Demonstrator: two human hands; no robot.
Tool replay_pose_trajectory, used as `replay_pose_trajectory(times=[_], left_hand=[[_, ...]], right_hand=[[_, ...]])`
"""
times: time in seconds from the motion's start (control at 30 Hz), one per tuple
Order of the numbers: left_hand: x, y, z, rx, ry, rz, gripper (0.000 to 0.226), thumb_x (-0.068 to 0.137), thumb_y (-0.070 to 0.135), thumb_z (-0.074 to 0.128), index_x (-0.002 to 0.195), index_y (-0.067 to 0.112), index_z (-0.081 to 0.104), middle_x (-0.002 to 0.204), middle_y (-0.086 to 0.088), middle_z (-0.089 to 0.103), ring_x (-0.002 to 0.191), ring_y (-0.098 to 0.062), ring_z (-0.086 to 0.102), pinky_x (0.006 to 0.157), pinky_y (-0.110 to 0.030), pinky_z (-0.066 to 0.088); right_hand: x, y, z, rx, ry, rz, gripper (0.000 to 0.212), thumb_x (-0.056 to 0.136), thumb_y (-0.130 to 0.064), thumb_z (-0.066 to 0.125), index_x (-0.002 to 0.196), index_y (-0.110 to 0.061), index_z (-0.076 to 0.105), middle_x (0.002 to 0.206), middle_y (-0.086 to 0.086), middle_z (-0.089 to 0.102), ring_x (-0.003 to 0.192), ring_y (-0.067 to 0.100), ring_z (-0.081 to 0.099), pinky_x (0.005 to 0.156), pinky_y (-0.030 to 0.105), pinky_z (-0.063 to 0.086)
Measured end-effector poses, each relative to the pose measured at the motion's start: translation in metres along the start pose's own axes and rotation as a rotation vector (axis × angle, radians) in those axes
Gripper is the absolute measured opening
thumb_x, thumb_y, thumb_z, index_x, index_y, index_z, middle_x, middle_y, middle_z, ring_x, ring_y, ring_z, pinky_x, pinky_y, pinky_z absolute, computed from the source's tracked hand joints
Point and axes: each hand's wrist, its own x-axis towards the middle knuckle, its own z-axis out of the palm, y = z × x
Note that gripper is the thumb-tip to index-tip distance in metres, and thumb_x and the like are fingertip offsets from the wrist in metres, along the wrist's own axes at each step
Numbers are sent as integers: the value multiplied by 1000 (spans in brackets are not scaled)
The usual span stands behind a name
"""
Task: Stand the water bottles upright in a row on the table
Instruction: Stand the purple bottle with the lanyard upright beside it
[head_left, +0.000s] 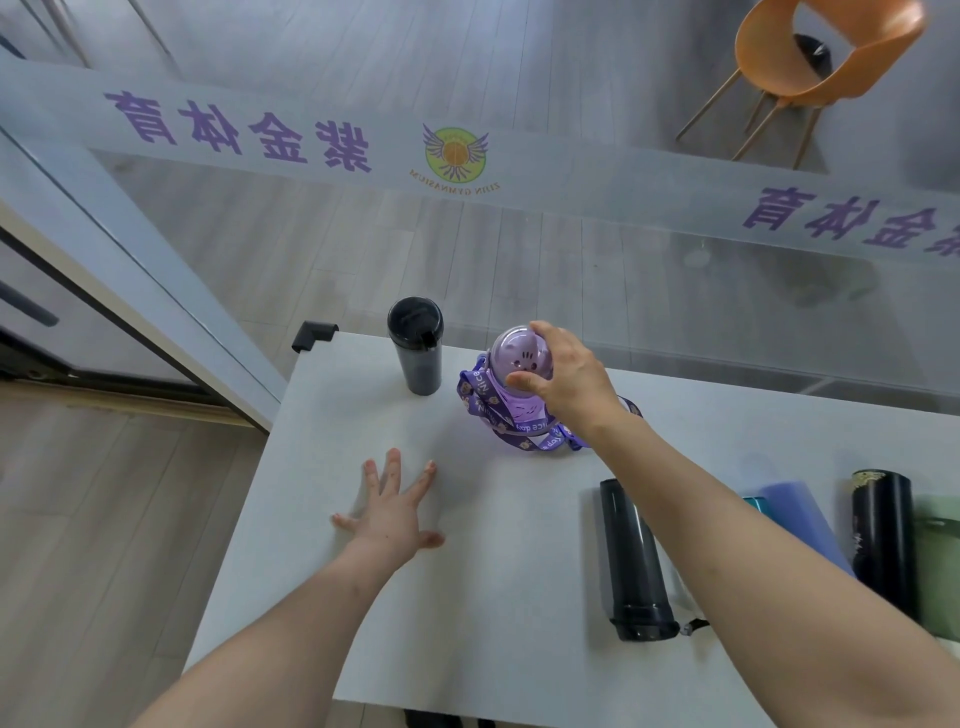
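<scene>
Table (363, 597): right hand (566, 382) grips purple bottle (519, 379) lid, hiding it; left hand (389, 512) flat, splayed.

I see 1 orange chair (826, 57) far beyond my grip, glass partition (571, 249) just behind, black corner guard (313, 335) left.

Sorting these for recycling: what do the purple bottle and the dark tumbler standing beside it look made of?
The purple bottle looks like clear tinted plastic: its glossy domed lid is see-through, and a printed fabric strap wraps it. The dark tumbler seems smoky translucent plastic with a shiny black lid, though glass can't be ruled out.
</scene>
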Motion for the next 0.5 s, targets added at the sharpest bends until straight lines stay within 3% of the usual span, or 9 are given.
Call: replay_pose_trajectory(times=[0.5], left_hand=[[0, 0, 0, -19, -4, 5, 108, 82, 61, 75, 151, 64, -9, 162, 8, -37, 150, -29, -33, 99, -84, 27]], right_hand=[[7, 1, 0, 34, 3, 6, 81, 87, -46, 78, 156, -26, 39, 152, 0, 48, 135, 26, 50, 110, 44, 44]])
